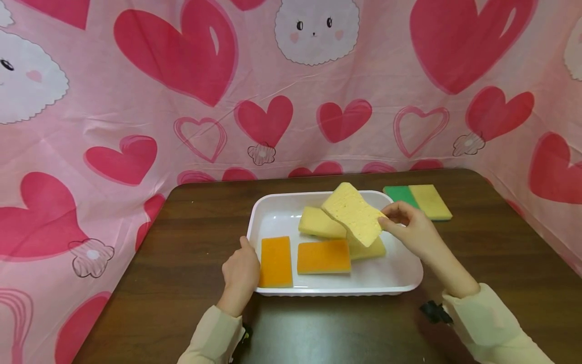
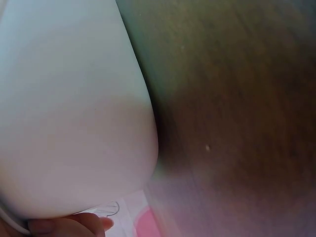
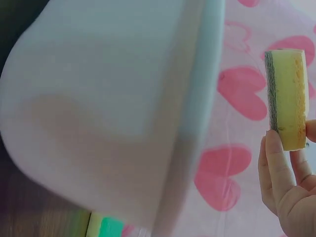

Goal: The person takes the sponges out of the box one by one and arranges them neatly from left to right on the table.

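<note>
Over the right half of the white tray [image 1: 327,291], my right hand [image 1: 411,227] pinches a yellow sponge [image 1: 352,212] by its right end, thumb on the near face. Edge-on in the right wrist view, the same sponge [image 3: 286,98] shows a dark scouring layer on one side. My left hand [image 1: 242,267] grips the tray's left rim; its fingers [image 2: 74,224] show at the rim in the left wrist view. Inside the tray lie an upright orange-topped sponge [image 1: 276,262], a sideways orange-topped sponge [image 1: 324,257] and yellow sponges [image 1: 320,221], partly covered by the held one.
Behind the tray's right end, a green-and-yellow sponge pair [image 1: 418,201] lies on the dark wooden table [image 1: 200,242]. A pink heart-print cloth [image 1: 291,121] hangs along the back and both sides of the table.
</note>
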Action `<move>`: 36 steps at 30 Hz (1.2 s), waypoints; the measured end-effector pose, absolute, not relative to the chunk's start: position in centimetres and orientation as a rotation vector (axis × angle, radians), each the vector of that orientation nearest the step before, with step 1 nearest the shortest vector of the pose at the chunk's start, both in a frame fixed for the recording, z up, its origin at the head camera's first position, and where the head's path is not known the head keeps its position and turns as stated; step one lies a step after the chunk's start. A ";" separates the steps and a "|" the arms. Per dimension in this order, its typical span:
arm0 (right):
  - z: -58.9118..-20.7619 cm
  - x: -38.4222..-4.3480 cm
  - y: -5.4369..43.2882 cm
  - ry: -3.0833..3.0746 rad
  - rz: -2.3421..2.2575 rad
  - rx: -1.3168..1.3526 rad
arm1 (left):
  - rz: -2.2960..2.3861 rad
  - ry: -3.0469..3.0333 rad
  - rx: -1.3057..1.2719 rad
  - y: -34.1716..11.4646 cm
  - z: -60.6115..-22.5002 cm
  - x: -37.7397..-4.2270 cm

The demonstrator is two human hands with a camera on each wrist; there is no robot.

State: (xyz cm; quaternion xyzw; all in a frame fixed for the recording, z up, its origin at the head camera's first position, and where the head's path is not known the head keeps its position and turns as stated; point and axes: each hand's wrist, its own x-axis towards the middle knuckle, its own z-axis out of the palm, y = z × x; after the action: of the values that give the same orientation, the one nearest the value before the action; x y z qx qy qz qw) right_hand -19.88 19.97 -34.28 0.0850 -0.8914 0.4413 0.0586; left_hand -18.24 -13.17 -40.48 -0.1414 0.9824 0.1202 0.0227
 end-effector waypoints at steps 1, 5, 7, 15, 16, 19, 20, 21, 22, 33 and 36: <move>-34.2 -19.9 20.2 -2.706 1.334 0.235 | 0.372 3.042 -0.439 -13.2 -40.5 -18.2; -34.1 -19.9 21.3 -2.714 1.338 0.169 | 0.374 3.044 -0.442 -13.2 -40.5 -18.3; -34.2 -19.9 21.8 -2.707 1.347 0.149 | 0.378 3.041 -0.443 -13.2 -40.5 -18.3; -34.6 -19.7 24.2 -2.664 1.335 0.041 | 0.402 3.073 -0.441 -13.1 -40.7 -18.1; -34.6 -19.7 24.5 -2.663 1.336 0.027 | 0.403 3.080 -0.439 -13.1 -40.7 -18.1; -34.9 -19.6 25.5 -2.657 1.343 -0.004 | 0.402 3.088 -0.438 -13.2 -40.7 -18.1; -35.0 -19.6 25.8 -2.653 1.356 -0.013 | 0.400 3.086 -0.438 -13.2 -40.7 -18.1; -35.0 -19.6 26.2 -2.646 1.372 -0.023 | 0.399 3.084 -0.439 -13.2 -40.7 -18.1; -35.1 -19.6 26.5 -2.646 1.381 -0.037 | 0.396 3.083 -0.439 -13.1 -40.7 -18.1; -36.1 -19.6 30.2 -2.504 1.653 -0.134 | 0.367 3.078 -0.436 -12.9 -40.5 -18.0; -36.0 -19.7 31.2 -2.455 1.720 -0.148 | 0.375 3.088 -0.435 -12.9 -40.6 -18.0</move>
State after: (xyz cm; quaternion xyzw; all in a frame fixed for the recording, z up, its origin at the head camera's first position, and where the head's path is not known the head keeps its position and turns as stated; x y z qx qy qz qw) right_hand -19.75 31.23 -36.04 -0.0493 -0.8160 0.5716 0.0701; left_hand -18.00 -12.87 -40.55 -0.1385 0.9831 0.1194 0.0003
